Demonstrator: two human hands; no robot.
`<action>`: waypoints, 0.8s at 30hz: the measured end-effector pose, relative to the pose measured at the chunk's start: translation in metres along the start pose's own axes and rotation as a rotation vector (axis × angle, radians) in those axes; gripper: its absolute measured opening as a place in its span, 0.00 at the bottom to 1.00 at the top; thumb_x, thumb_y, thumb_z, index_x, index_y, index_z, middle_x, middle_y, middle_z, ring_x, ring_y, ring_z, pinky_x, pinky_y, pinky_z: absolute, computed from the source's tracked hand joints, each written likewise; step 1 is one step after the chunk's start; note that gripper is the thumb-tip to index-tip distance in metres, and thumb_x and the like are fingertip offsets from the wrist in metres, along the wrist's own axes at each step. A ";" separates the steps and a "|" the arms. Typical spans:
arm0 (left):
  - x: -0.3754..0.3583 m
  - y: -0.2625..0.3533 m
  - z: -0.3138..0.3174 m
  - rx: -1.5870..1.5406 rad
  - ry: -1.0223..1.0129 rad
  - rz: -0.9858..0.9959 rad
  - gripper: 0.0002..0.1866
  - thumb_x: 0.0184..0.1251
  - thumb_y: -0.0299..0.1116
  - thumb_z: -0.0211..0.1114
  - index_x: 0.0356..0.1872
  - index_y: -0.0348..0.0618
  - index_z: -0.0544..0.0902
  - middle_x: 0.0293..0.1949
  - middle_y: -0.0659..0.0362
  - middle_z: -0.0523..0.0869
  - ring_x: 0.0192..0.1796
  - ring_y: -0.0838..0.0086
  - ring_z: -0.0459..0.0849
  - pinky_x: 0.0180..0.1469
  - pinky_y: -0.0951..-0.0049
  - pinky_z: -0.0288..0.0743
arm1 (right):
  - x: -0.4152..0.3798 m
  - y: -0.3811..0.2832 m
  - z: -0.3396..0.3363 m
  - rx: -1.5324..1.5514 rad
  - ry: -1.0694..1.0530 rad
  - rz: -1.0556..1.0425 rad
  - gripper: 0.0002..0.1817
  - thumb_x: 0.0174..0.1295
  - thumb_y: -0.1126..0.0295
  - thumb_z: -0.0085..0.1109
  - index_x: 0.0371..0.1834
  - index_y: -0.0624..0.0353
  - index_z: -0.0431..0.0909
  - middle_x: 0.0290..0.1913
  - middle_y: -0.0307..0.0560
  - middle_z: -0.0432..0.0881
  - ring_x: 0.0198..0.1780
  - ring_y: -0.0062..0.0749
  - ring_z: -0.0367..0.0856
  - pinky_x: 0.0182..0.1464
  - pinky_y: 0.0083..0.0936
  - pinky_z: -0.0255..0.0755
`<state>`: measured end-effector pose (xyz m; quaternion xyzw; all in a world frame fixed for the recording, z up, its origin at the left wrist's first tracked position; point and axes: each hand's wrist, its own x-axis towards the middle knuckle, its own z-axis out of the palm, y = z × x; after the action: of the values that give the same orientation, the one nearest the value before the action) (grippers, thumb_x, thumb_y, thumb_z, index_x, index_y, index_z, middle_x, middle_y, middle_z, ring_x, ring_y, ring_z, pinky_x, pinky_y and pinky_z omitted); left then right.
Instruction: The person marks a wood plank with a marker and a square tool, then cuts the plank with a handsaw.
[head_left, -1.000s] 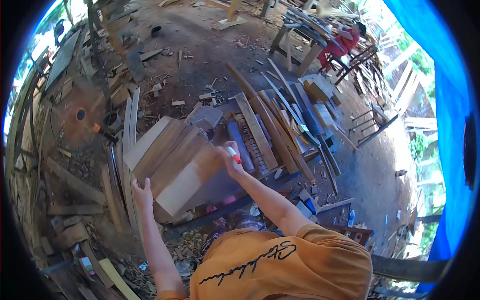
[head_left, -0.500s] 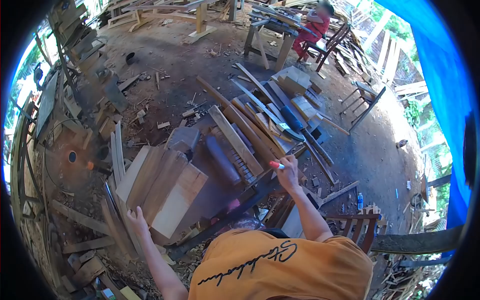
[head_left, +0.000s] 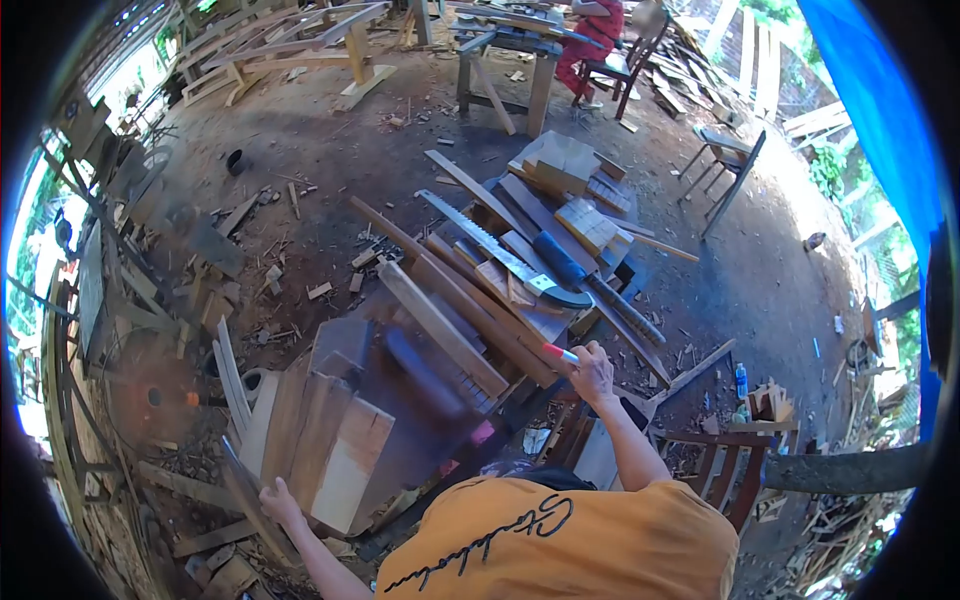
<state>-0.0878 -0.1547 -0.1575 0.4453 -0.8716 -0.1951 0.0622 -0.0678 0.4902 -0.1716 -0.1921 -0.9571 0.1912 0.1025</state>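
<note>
My right hand [head_left: 593,378] grips a red-and-white marker [head_left: 562,354], its red end pointing left. That hand is just right of the near end of a long brown wooden beam [head_left: 480,305]. My left hand [head_left: 280,502] has its fingers apart at the near left corner of several boards lying side by side [head_left: 318,440]. The rightmost board has a pale face [head_left: 348,485]. Left of this hand leans a dark narrow plank [head_left: 248,490]. Between the boards and the beam lies a blurred, dark rounded object [head_left: 425,375].
A handsaw [head_left: 490,240] and a blue-handled tool [head_left: 560,258] lie on the wood pile ahead. Farther off, a person in red [head_left: 590,35] sits by a workbench [head_left: 510,45]. A chair [head_left: 728,165] and a water bottle [head_left: 741,381] are to the right.
The camera view has shifted, with the wood pile now farther left. My right hand has moved away from the beam end with the marker. My left hand stays by the boards' corner.
</note>
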 end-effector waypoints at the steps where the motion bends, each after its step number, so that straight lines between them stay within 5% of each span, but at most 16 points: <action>1: -0.001 0.005 -0.001 0.027 0.009 -0.018 0.29 0.65 0.46 0.66 0.57 0.32 0.73 0.56 0.39 0.73 0.58 0.47 0.74 0.61 0.53 0.69 | 0.005 0.004 0.002 0.001 0.000 0.011 0.13 0.54 0.64 0.66 0.40 0.55 0.82 0.40 0.48 0.76 0.43 0.45 0.78 0.42 0.41 0.76; 10: -0.024 0.023 0.004 0.052 0.021 0.078 0.30 0.63 0.46 0.68 0.58 0.36 0.73 0.56 0.40 0.73 0.58 0.47 0.74 0.59 0.53 0.70 | 0.059 0.062 0.011 0.014 0.188 0.143 0.09 0.53 0.72 0.64 0.38 0.55 0.78 0.38 0.52 0.73 0.37 0.53 0.80 0.37 0.45 0.76; 15: -0.030 -0.007 0.020 -0.022 -0.008 0.112 0.29 0.61 0.44 0.70 0.58 0.36 0.74 0.56 0.41 0.73 0.56 0.49 0.74 0.59 0.55 0.70 | 0.075 0.097 0.013 -0.123 0.075 0.204 0.20 0.49 0.74 0.65 0.48 0.57 0.76 0.45 0.52 0.73 0.45 0.52 0.79 0.43 0.44 0.77; 24: -0.052 -0.011 0.013 -0.150 -0.033 0.057 0.26 0.61 0.36 0.69 0.57 0.35 0.74 0.54 0.43 0.73 0.55 0.54 0.74 0.60 0.61 0.68 | 0.083 0.121 0.023 -0.102 0.111 0.107 0.22 0.46 0.71 0.71 0.48 0.55 0.80 0.46 0.48 0.76 0.49 0.48 0.78 0.48 0.40 0.76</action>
<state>-0.0519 -0.1150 -0.1702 0.4113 -0.8677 -0.2654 0.0868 -0.1095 0.6196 -0.2310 -0.2582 -0.9468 0.1365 0.1353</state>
